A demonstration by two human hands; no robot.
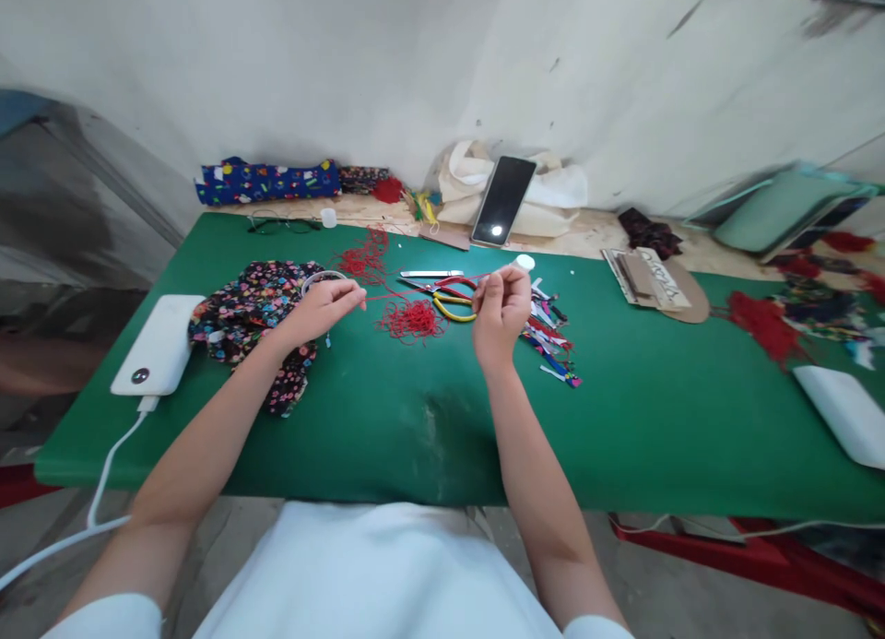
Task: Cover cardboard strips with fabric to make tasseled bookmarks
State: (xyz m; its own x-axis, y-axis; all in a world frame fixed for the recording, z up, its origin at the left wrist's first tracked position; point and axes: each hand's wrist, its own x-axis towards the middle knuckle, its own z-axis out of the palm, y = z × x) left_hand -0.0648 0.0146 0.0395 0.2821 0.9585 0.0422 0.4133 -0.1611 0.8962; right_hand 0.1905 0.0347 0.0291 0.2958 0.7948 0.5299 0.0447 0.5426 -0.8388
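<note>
A red cord stretches between my two hands above the green table. My left hand pinches one end of it, over the edge of a dark flowered cloth. The other end runs to my right hand, whose fingers are closed on it. Between the hands lie a pile of cut red cords, a looser red tangle, scissors with yellow and red handles, and a slim silver tool. Cloth strips lie beside my right hand.
A white power bank with a cable sits at the left. At the back are a rolled blue cloth, glasses, a phone against a cream bag, and cardboard pieces. More red cords lie right.
</note>
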